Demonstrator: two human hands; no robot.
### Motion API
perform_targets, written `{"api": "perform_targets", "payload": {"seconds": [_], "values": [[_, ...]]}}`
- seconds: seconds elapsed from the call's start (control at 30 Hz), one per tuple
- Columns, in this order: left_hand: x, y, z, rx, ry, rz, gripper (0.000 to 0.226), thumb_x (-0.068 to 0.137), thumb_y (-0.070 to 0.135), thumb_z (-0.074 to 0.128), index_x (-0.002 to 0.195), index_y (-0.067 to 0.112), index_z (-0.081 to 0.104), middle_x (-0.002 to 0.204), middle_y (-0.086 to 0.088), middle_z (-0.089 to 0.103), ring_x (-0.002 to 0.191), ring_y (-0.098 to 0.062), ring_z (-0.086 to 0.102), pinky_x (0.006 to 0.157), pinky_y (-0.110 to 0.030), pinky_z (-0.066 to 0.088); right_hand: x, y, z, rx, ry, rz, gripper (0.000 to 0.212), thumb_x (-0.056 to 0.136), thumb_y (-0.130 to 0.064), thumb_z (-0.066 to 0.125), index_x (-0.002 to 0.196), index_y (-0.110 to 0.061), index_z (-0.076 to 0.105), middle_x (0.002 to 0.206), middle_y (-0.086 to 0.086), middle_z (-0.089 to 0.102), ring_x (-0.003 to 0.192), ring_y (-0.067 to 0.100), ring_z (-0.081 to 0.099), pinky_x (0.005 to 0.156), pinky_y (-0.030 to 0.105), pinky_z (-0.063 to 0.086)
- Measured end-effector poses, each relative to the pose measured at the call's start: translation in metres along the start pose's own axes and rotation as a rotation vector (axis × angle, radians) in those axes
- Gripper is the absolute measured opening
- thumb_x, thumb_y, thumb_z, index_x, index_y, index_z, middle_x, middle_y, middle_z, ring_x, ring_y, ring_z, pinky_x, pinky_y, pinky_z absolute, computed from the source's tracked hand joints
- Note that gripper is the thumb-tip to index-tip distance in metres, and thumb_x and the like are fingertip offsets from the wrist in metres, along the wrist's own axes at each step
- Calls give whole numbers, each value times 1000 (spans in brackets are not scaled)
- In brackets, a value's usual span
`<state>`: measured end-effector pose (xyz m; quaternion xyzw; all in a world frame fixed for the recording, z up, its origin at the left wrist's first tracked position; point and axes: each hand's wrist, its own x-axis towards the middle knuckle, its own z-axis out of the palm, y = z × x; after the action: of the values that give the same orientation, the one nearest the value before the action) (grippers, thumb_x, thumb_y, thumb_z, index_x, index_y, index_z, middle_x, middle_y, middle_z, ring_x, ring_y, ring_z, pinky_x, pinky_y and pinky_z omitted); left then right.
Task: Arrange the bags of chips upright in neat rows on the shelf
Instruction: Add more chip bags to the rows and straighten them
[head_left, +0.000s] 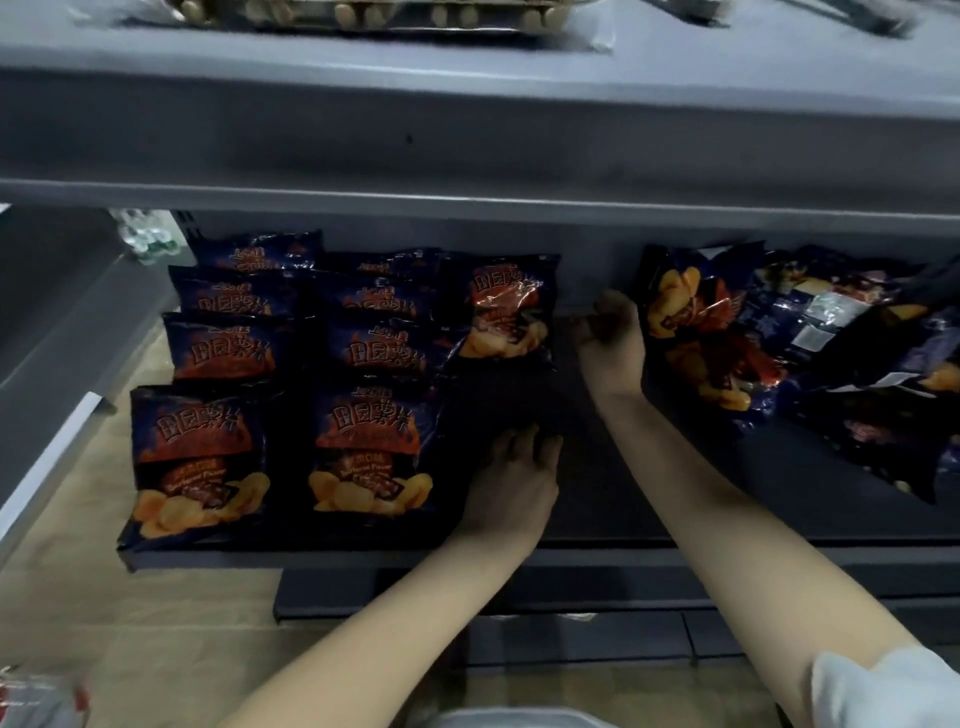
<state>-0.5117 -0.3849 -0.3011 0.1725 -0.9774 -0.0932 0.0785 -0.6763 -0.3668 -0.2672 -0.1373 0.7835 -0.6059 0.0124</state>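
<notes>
Standing chip bags (379, 457), long axis vertical, left hand (514, 483) relaxed, right hand (610, 343) unclear

shop, grey tiered shelving (467, 135), rows of identical chip bags (374, 457)

Bottles (148, 240) back-L; clear snack pack (363, 13) up top.

Glossy film on the standing chip bags (197, 457), smooth and catching the light on the printed fronts. Over in the loose pile of bags (779, 332) the same shiny film looks crinkled, with a silvery foil-like patch. The shelf (779, 493) looks like painted metal, dark and matt, and the upper shelf edge (467, 135) is a smooth matt grey. Clear plastic packs (363, 13) on top. White cloth sleeve (883, 686), soft and matt. Beige floor (156, 623), dull finish.
</notes>
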Motion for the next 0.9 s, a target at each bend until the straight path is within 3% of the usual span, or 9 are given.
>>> {"api": "perform_targets", "payload": {"seconds": [0.07, 0.13, 0.23, 0.37, 0.53, 0.67, 0.77, 0.9], "values": [[4, 0, 3, 4, 63, 73, 58, 57, 25, 85, 111, 16, 66, 110, -8, 65, 97, -26, 63, 74, -31, 54, -5, 1, -19, 0, 4, -64, 42, 88, -1, 57, 127, -12, 46, 116, -2, 52, 104, 8, 52, 77, 1, 40], [11, 7, 3, -42, 124, 109, 53, 57, 20, 83, 107, 16, 67, 101, -7, 67, 89, -25, 65, 70, -30, 54, -8, 1, -40, -1, 7, -119, 39, 88, -1, 56, 125, -11, 49, 118, 0, 54, 106, 8, 53, 78, -2, 39], [25, 29, -2, -100, 165, 159, 47, 70, 16, 73, 116, 14, 61, 106, -9, 63, 93, -27, 62, 74, -34, 53, -9, 5, -76, -85, 59, -205, 32, 86, 1, 57, 117, -8, 55, 118, 9, 58, 106, 15, 56, 82, 1, 40], [50, 66, -2, -160, 144, 224, 45, 81, 20, 63, 124, 12, 55, 116, -12, 59, 104, -30, 57, 80, -38, 51, -11, 17, -135, -130, 120, -206, 37, 81, 4, 58, 112, -16, 59, 116, 10, 59, 107, 22, 59, 93, 32, 50], [86, 120, 9, -195, 96, 281, 62, 80, 34, 67, 132, 8, 45, 135, -17, 46, 120, -37, 46, 94, -43, 44, -21, 32, -205, -270, 122, -160, 35, 85, 3, 58, 116, -14, 60, 116, 1, 55, 107, 16, 57, 89, 24, 47], [105, 159, 20, -142, 23, 278, 86, 83, 43, 62, 147, 11, 14, 152, -16, 20, 138, -37, 21, 108, -43, 28, -31, 49, -238, -350, -135, 35, 36, 86, -5, 60, 120, -17, 58, 120, -2, 58, 111, 13, 58, 90, 22, 47], [116, 178, 24, -44, -63, 225, 96, 83, 45, 63, 148, 18, -2, 156, -13, 1, 139, -42, 11, 105, -48, 31, -44, 53, -247, -260, -249, 128, 44, 87, -7, 62, 128, -16, 51, 124, -1, 55, 112, 13, 58, 94, 28, 50], [123, 187, 30, -10, -101, 129, 97, 83, 34, 66, 148, 23, -5, 155, -16, -4, 137, -46, 14, 98, -51, 40, -57, 58, -255, -239, -296, 161, 56, 86, -10, 64, 137, -16, 42, 133, 1, 50, 121, 14, 52, 98, 26, 46]]}}
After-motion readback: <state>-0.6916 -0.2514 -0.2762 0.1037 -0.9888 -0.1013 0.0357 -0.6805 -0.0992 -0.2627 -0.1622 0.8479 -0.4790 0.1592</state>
